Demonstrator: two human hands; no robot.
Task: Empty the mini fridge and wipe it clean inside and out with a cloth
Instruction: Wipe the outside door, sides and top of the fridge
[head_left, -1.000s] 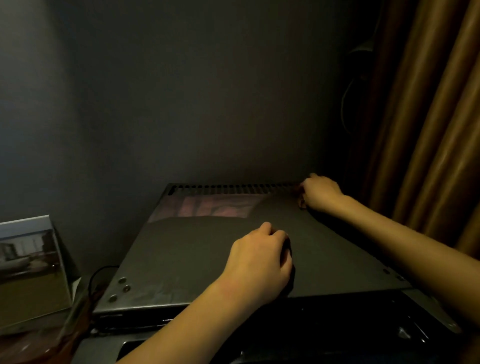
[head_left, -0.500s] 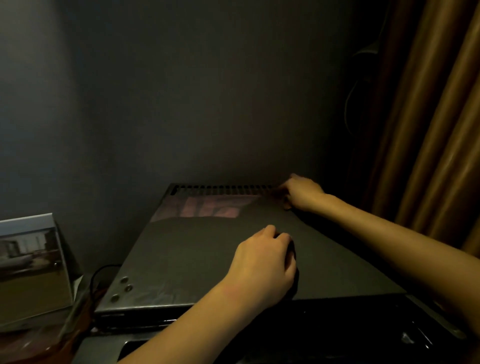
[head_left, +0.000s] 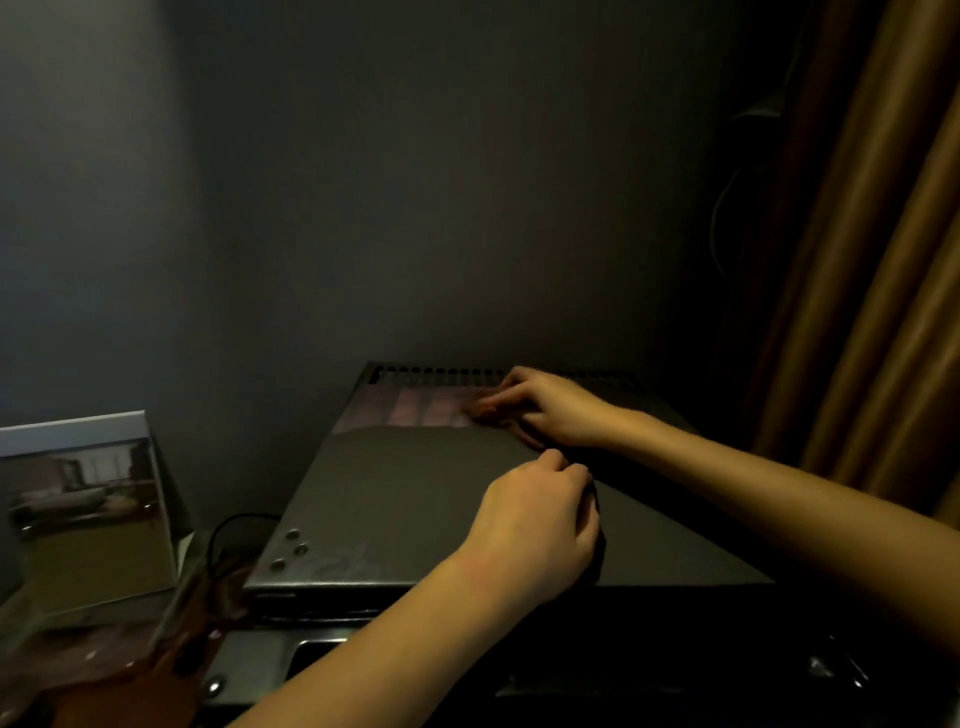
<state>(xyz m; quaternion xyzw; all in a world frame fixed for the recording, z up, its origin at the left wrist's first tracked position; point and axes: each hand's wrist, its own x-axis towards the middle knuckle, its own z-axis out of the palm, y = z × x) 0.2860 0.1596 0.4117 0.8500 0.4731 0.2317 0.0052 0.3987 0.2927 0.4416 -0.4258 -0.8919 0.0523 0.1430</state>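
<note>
Since a second ago the right hand (head_left: 558, 410) has slid left along the rear of the mini fridge (head_left: 405, 493) top, from the far right corner to about the middle of the vent slots (head_left: 436, 371). Its grip is clamped on a reddish cloth (head_left: 485, 410), fingers bunched over it, pressing it down just before the slots. The left hand (head_left: 535, 530) rests nearer on the same top, fingers curled under; whether that grip holds anything cannot be told. A framed picture (head_left: 85, 509) stands left of the fridge and a curtain (head_left: 872, 312) hangs to its right
</note>
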